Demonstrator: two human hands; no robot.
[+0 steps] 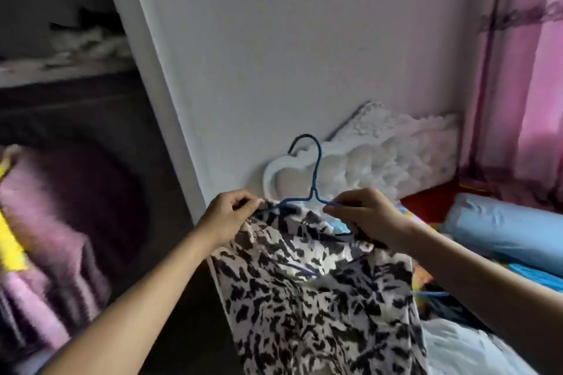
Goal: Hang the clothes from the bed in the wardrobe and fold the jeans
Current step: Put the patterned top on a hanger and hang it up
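Fitting the black-and-white patterned garment (pixel 316 292) onto the blue hanger (pixel 313 183) looks like the step in hand, with left hand (pixel 227 216) pinching one shoulder and right hand (pixel 364 213) clamped on hanger and cloth, held above the bed (pixel 475 347) near the open wardrobe (pixel 70 119), where the hook probably goes next.

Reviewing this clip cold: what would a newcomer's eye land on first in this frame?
First, the black-and-white patterned garment at centre bottom, held up on a blue wire hanger whose hook stands upright against the white wall. The left hand pinches the fabric at one hanger shoulder; the right hand has its grip on the other. Next come the pink curtain at far right and the open wardrobe, dark and blurred, at left.
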